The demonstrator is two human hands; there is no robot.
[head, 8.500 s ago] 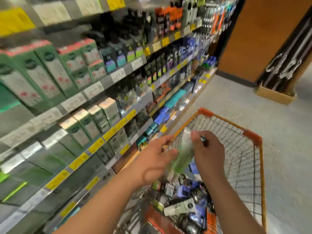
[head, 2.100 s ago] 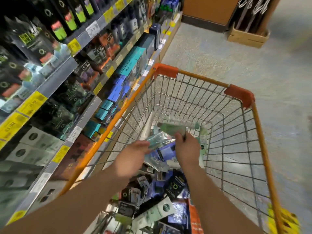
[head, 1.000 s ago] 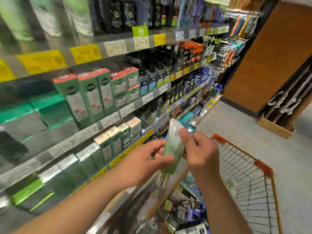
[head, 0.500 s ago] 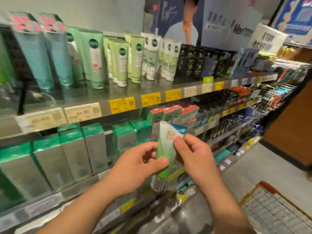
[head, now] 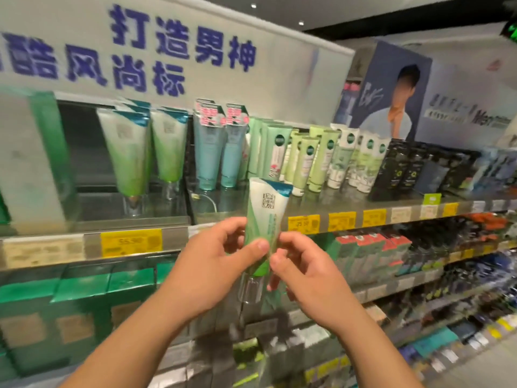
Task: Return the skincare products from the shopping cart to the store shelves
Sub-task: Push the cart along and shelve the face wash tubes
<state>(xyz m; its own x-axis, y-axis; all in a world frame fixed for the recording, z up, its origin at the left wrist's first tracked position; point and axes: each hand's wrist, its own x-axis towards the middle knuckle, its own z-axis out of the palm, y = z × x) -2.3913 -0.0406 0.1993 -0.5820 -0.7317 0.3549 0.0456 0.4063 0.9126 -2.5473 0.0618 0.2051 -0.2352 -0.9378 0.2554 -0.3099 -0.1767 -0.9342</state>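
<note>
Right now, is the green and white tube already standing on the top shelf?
No, the tube is in the air in front of the top shelf, pinched between the left hand and right hand.

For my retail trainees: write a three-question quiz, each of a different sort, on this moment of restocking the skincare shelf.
1. True or false: both hands grip the green and white tube.
2. Matching tubes stand on the top shelf toward which side of the held tube? A) left B) right C) directly behind it
3. Fill in: the held tube's clear cap points ____.

Key: 1 true, the left hand and right hand both pinch it. 2 A. 3 down.
</note>
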